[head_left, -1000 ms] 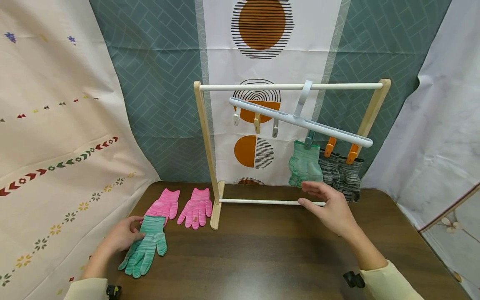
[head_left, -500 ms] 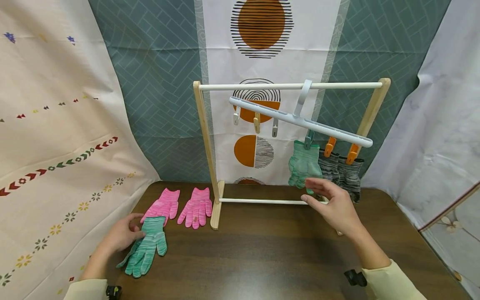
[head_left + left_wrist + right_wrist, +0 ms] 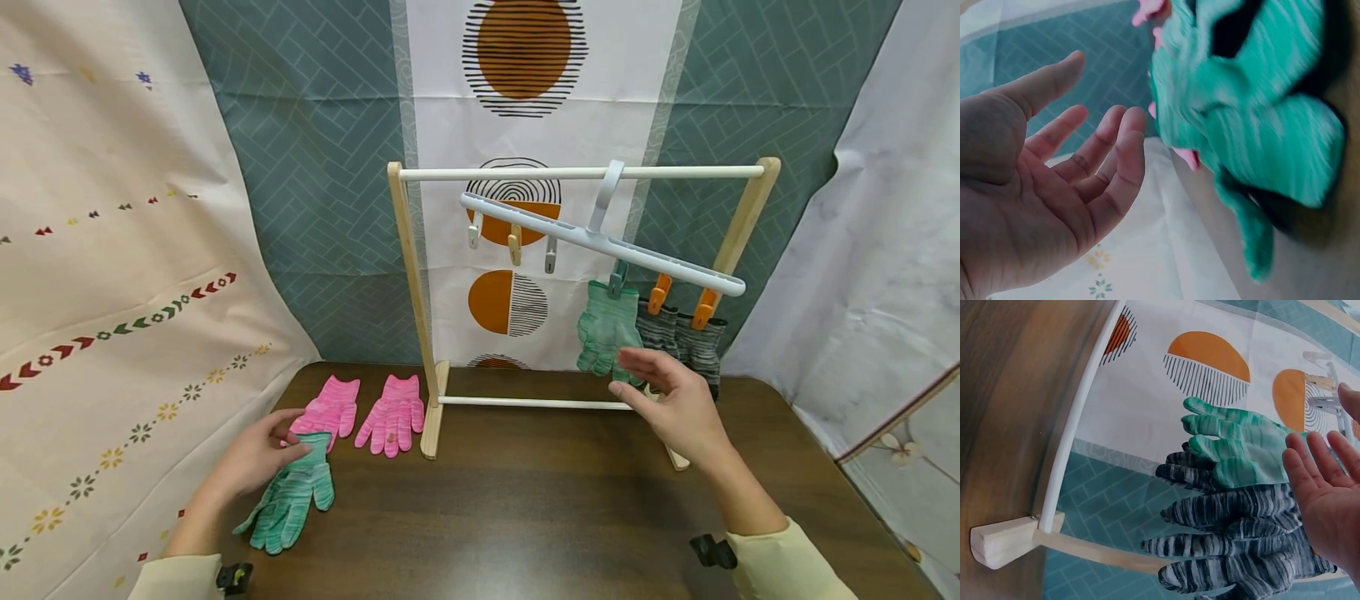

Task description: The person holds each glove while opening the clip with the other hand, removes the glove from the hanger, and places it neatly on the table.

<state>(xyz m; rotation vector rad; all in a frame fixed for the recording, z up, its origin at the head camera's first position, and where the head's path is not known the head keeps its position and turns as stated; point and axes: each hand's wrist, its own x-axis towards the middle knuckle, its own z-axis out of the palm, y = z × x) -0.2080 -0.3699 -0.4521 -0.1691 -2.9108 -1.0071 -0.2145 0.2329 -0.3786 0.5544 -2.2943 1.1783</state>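
My left hand [image 3: 258, 454] hovers over the cuff of a green glove [image 3: 296, 492] on the table at the left. In the left wrist view its fingers [image 3: 1129, 162] bend loosely with nothing between them, and the green glove [image 3: 1260, 119] lies beyond the fingertips. My right hand [image 3: 671, 408] is held up in front of the rack, fingers relaxed and holding nothing. Near it hang a green glove [image 3: 609, 329] and black-and-grey striped gloves [image 3: 1235, 550], clipped to a white hanger [image 3: 600, 242]. Two pink gloves lie behind the left hand; one pink glove [image 3: 392, 417] is fully visible, the other [image 3: 330, 406] partly covered.
A wooden rack [image 3: 414, 292] with white bars stands on the brown table [image 3: 510, 508]. The hanger tilts down to the right from its top bar [image 3: 525, 174]. Several clips, such as a beige clip [image 3: 514, 246], hang bare on its left half. Printed cloths surround the table.
My left hand has risen off the green glove and moved slightly right and away from me. The right hand has drifted a little to the right.
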